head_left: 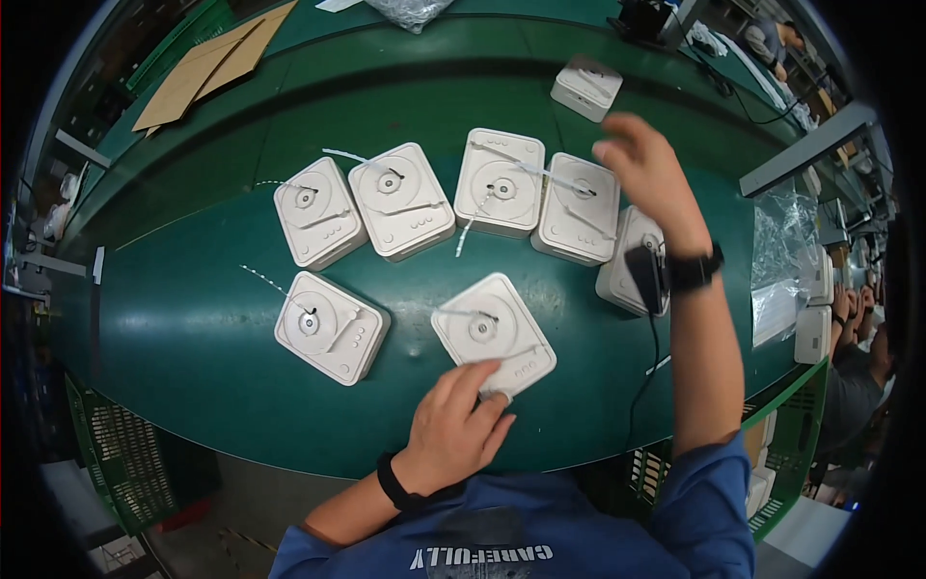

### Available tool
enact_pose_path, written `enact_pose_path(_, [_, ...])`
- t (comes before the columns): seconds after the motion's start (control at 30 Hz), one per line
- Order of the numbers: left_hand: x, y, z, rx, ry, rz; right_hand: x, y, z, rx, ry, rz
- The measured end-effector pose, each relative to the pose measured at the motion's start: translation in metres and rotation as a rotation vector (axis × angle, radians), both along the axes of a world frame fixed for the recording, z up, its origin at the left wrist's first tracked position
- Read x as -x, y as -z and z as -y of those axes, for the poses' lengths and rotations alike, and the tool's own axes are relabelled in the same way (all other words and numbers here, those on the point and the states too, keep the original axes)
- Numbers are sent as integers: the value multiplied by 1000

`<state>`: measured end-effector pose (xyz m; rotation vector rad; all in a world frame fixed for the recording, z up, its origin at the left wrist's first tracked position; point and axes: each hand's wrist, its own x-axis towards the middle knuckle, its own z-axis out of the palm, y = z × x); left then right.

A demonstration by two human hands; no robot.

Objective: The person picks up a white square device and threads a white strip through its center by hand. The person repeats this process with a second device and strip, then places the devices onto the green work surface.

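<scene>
— What is the big green thing under the hands?

— A green table (193, 328). White boxes lie flat on it, round side up, so you can see every top.

— Why is the left hand (453, 425) there?

— Its fingers are spread and press on the near corner of one white box (492, 333). I think that keeps the box from sliding. It is not gripping it.

— And the right hand (651, 179)?

— It is up in the air, loose and open, holding nothing. A row of four boxes (502, 183) sits just left of it. One more box (629, 261) is right under its wrist.

— What can't you see well?

— The arm covers part of that box. A black plug (644, 278) hangs by the wrist, and I cannot tell where its cord goes. The thin white strips on the boxes are too small to make out.
</scene>
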<state>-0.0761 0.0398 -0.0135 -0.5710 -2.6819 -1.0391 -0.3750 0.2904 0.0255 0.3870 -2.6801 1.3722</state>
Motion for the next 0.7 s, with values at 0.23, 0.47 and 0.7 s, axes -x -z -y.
enact_pose_path(0.23, [-19,-26,-16,-45,228,98,-209,-14,30,-101,-445,97])
enact_pose_path(0.47, [-14,-34,-12,-163,246,201,-240,21,44,-241,-244,-111])
enact_pose_path(0.7, [41,-23,-1,88,14,-121,-243,31,43,-228,-220,-141])
